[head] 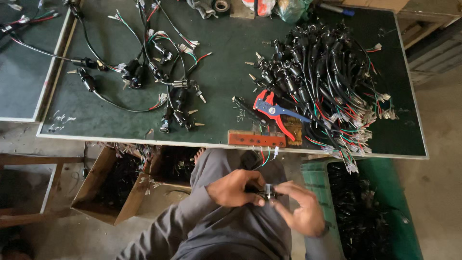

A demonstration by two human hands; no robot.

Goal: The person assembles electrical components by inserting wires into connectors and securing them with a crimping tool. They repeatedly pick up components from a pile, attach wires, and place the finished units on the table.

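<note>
Over my lap, below the table edge, my left hand (236,188) and my right hand (301,209) meet on a small black switch part (266,193) with wires (263,156) running up toward the table. Both hands pinch it between fingers and thumb. A red-and-blue wire stripper (275,111) lies on the green tabletop (226,62) just above my hands, beside a red metal bar (256,139). A big heap of black wired switches (320,82) covers the table's right half.
Several loose wired switches (159,72) are spread over the table's left half. Cardboard boxes (113,185) with black parts sit under the table on the left. A green crate (365,207) of black parts stands at the right. Tape roll (221,6) at the far edge.
</note>
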